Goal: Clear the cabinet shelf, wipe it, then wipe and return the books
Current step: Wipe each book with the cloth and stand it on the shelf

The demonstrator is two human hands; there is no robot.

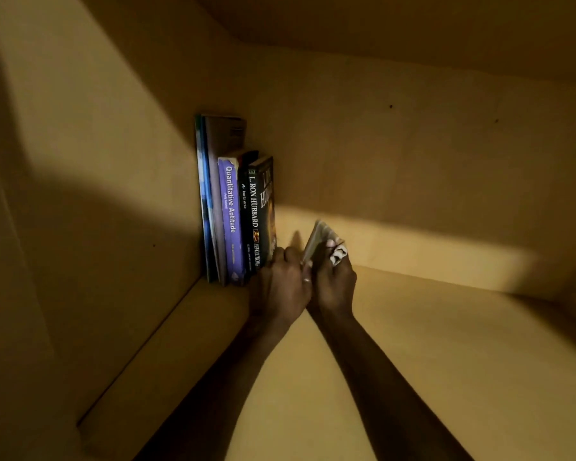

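We count about five books (236,207) upright at the shelf's (413,344) far left, spines vertical, facing us. Left hand (280,287) fingers curl against the rightmost book; right hand (335,281) grips a tilted paperback (320,237) plus cloth (339,255).

two bare forearms are seen entering from the bottom edge, no sleeves visible up to the frame cut. left hand (281,287) and right hand (335,284) are uncovered, no gloves. a light band, possibly a ring, is noted on a finger where the hands meet; which hand it belongs to cannot be told. nails appear short. no watch or bracelet line is discernible; the wrists are in deep shadow, detail lost.
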